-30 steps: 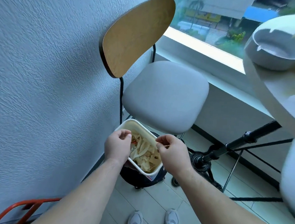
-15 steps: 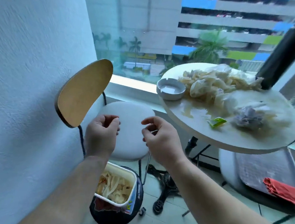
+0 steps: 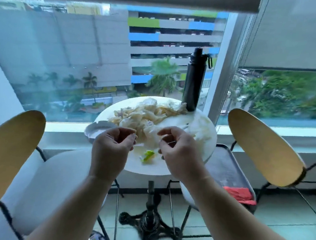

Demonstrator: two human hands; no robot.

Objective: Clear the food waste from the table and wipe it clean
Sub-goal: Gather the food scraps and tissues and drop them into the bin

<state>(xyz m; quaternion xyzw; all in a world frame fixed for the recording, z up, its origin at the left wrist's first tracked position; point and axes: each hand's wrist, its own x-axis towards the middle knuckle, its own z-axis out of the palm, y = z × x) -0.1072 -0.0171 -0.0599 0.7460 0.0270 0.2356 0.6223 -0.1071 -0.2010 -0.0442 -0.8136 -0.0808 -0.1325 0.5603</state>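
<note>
White worktop (image 3: 144, 168) tells me the job is barely begun, going by how it lies. The heap of food waste (image 3: 144, 115), pale noodles tangled with crumpled tissue, sits across its far half, reaching to the foot of the black bottle (image 3: 194, 81). A green scrap (image 3: 147, 155) lies near the front edge between my hands, with a wet-looking smear around it. Nothing has been wiped, and the red cloth (image 3: 240, 195) lies well apart on the seat of the chair to the right.

My left hand (image 3: 111, 146) hovers over the near edge, its grip curled with thumb and forefinger almost meeting, and I see nothing in it. My right hand (image 3: 181, 152) is curled the same way. A thin line shows at its fingers, but I cannot tell whether it pinches anything.

Both hands cover part of the worktop's near rim. The ashtray (image 3: 96, 129) at the left edge is half behind my left hand. Blur softens the heap, so single pieces are hard to make out.
</note>
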